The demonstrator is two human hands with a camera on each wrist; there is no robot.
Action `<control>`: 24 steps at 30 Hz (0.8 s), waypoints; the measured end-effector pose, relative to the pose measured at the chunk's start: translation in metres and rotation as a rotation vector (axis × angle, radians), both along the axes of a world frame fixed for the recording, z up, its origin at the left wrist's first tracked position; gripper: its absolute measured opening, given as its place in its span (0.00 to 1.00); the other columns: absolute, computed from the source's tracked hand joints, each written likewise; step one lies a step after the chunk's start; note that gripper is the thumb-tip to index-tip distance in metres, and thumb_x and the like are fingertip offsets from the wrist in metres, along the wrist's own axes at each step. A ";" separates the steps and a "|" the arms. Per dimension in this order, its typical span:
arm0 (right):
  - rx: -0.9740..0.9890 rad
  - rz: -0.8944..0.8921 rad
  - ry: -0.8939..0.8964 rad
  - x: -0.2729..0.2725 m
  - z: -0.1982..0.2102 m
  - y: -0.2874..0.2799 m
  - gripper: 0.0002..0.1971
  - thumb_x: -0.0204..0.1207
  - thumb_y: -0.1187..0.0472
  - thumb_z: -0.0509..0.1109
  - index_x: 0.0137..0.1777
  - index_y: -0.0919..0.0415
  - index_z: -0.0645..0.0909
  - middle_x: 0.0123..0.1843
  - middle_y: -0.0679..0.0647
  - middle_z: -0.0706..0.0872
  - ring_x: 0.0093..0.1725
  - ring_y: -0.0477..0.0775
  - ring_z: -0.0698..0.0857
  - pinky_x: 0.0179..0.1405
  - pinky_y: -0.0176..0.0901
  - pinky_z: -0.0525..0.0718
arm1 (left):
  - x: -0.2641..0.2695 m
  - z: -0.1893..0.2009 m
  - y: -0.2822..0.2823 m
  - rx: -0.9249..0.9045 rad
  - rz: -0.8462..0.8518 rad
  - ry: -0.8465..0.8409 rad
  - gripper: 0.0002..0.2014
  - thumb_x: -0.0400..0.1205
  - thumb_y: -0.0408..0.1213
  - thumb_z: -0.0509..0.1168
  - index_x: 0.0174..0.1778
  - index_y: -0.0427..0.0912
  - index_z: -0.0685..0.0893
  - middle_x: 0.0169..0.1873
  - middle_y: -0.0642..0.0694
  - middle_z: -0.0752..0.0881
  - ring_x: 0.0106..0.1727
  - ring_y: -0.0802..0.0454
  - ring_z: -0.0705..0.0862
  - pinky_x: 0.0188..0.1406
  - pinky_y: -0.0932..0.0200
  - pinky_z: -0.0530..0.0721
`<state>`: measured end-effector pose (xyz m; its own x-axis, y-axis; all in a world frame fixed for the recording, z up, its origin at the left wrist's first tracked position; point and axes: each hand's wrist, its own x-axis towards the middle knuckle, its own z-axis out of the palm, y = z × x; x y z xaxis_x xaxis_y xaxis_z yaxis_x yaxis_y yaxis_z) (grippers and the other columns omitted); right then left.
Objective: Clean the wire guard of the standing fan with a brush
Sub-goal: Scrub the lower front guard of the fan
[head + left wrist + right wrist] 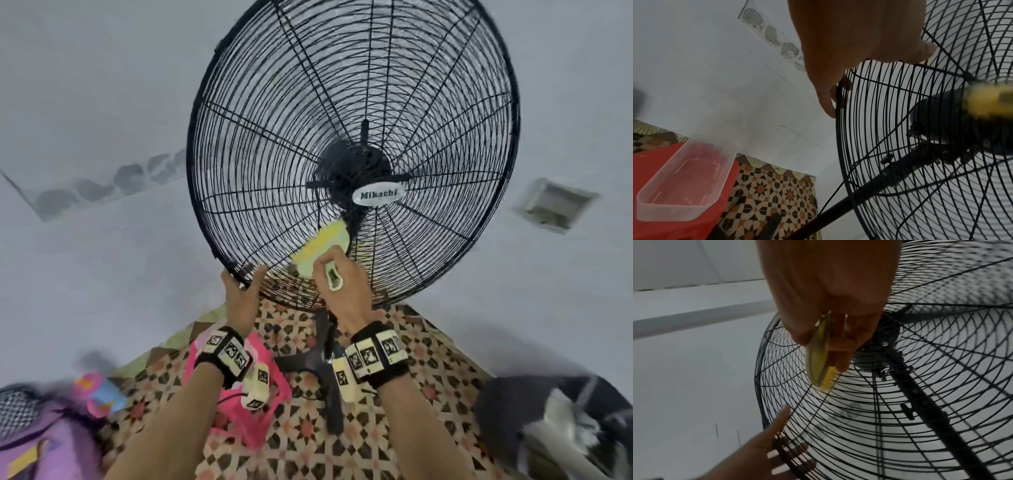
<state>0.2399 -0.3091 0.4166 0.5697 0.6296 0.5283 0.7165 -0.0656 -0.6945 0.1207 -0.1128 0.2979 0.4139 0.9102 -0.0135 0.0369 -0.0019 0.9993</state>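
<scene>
We read one word here: "Mikachi", in dark letters on the white oval badge (378, 195) fixed at the hub of the wire guard (308, 113). The tags on our wristbands carry square black-and-white codes, not words.

The guard is a round black cage on the standing fan (329, 363). Its face tilts up towards us, and the dark motor shows behind the hub.

The brush (320, 248) lies on the guard's front, just below the badge. It is yellow with a pale back, and its long axis runs on a slant from the badge down towards the guard's lower rim. In the right wrist view its yellow bristles (828, 380) meet the wires.

Our right hand (346, 284) is curled round the brush's pale handle end, gripping it below the badge. Our left hand (241, 294) holds the guard's lower left rim, thumb on the front and fingers (795, 460) hooked behind the wires.

Below the guard, the fan's dark base stands on a patterned floor mat (394, 428). Left of the base sits a pink stool (239, 411) with a clear plastic tray (680, 183) on it.
</scene>
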 end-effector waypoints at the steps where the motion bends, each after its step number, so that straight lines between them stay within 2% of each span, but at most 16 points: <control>1: -0.032 -0.036 0.008 0.005 -0.006 -0.001 0.04 0.85 0.60 0.71 0.50 0.55 0.79 0.35 0.37 0.81 0.26 0.38 0.81 0.24 0.26 0.71 | 0.000 -0.001 0.003 -0.008 -0.002 -0.001 0.40 0.75 0.70 0.76 0.79 0.70 0.62 0.84 0.55 0.72 0.82 0.45 0.76 0.71 0.25 0.82; 3: -0.141 -0.147 0.012 0.014 -0.015 -0.006 0.06 0.83 0.60 0.72 0.48 0.53 0.77 0.35 0.42 0.83 0.25 0.38 0.77 0.25 0.31 0.69 | 0.001 -0.003 0.007 -0.010 -0.003 0.000 0.39 0.74 0.70 0.77 0.77 0.71 0.64 0.82 0.56 0.74 0.81 0.45 0.78 0.69 0.25 0.83; 5: -0.188 -0.197 -0.026 0.016 -0.015 -0.011 0.06 0.83 0.59 0.73 0.47 0.55 0.78 0.35 0.47 0.86 0.26 0.41 0.79 0.24 0.29 0.68 | 0.001 -0.001 0.006 -0.015 -0.010 0.000 0.39 0.74 0.70 0.77 0.76 0.71 0.64 0.81 0.56 0.75 0.79 0.45 0.79 0.68 0.26 0.84; 7: -0.107 -0.040 -0.034 0.013 -0.008 -0.010 0.05 0.85 0.58 0.72 0.50 0.56 0.80 0.38 0.48 0.90 0.29 0.40 0.84 0.22 0.27 0.74 | -0.001 -0.001 0.003 -0.014 -0.002 -0.004 0.39 0.74 0.71 0.77 0.76 0.70 0.64 0.79 0.55 0.77 0.78 0.45 0.81 0.68 0.27 0.84; 9: -0.069 0.073 -0.034 0.009 -0.002 -0.006 0.04 0.87 0.55 0.71 0.52 0.54 0.80 0.38 0.48 0.90 0.30 0.40 0.87 0.21 0.32 0.80 | -0.001 0.001 0.000 -0.010 -0.002 -0.006 0.38 0.73 0.71 0.77 0.75 0.72 0.64 0.78 0.54 0.77 0.77 0.44 0.82 0.68 0.27 0.84; 11: -0.076 0.005 -0.019 0.015 -0.007 -0.006 0.05 0.86 0.56 0.71 0.49 0.54 0.80 0.36 0.47 0.88 0.27 0.42 0.83 0.20 0.35 0.75 | -0.001 0.004 -0.001 -0.006 -0.010 -0.016 0.39 0.73 0.71 0.77 0.75 0.72 0.64 0.79 0.54 0.77 0.77 0.44 0.81 0.68 0.27 0.84; 14: -0.197 -0.209 -0.064 0.020 -0.012 -0.012 0.06 0.83 0.57 0.72 0.45 0.55 0.80 0.34 0.49 0.87 0.26 0.45 0.78 0.23 0.35 0.67 | -0.003 0.011 -0.006 -0.003 0.001 0.009 0.43 0.72 0.73 0.76 0.78 0.69 0.62 0.83 0.52 0.73 0.79 0.42 0.79 0.68 0.25 0.84; 16: -0.128 -0.133 -0.072 0.016 -0.006 -0.013 0.06 0.83 0.58 0.73 0.46 0.56 0.82 0.36 0.48 0.89 0.27 0.40 0.79 0.24 0.30 0.69 | -0.004 0.013 -0.011 0.005 -0.014 0.020 0.44 0.73 0.74 0.75 0.80 0.68 0.61 0.85 0.50 0.71 0.80 0.41 0.78 0.69 0.24 0.83; 18: -0.022 -0.007 -0.058 0.011 0.002 -0.012 0.05 0.85 0.58 0.73 0.48 0.57 0.82 0.38 0.45 0.89 0.29 0.40 0.84 0.25 0.29 0.76 | -0.006 0.013 -0.015 0.015 -0.013 -0.001 0.45 0.73 0.74 0.75 0.81 0.66 0.60 0.85 0.50 0.70 0.81 0.41 0.77 0.70 0.23 0.82; 20: -0.030 -0.018 -0.006 0.017 0.001 -0.010 0.05 0.85 0.57 0.72 0.49 0.55 0.82 0.39 0.44 0.88 0.31 0.41 0.86 0.26 0.38 0.84 | -0.006 0.014 -0.016 0.016 -0.005 0.002 0.48 0.73 0.75 0.74 0.83 0.63 0.59 0.85 0.49 0.70 0.82 0.41 0.76 0.72 0.24 0.81; 22: -0.060 -0.153 0.094 0.030 -0.008 -0.015 0.05 0.83 0.55 0.73 0.47 0.52 0.82 0.40 0.44 0.88 0.33 0.46 0.87 0.31 0.52 0.88 | -0.004 0.017 -0.017 0.005 0.006 0.010 0.50 0.72 0.76 0.74 0.84 0.60 0.59 0.85 0.48 0.71 0.81 0.39 0.77 0.73 0.24 0.81; 24: -0.048 -0.250 0.127 0.038 -0.011 -0.022 0.05 0.81 0.56 0.74 0.44 0.53 0.83 0.40 0.45 0.89 0.35 0.48 0.87 0.35 0.51 0.87 | -0.002 0.020 -0.019 0.006 0.013 0.009 0.52 0.71 0.77 0.73 0.85 0.59 0.58 0.86 0.47 0.70 0.82 0.39 0.76 0.76 0.25 0.78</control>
<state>0.2784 -0.3309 0.4061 0.7702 0.4839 0.4156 0.5813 -0.2643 -0.7696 0.1182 -0.1319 0.3183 0.4019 0.9156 -0.0114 0.0462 -0.0079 0.9989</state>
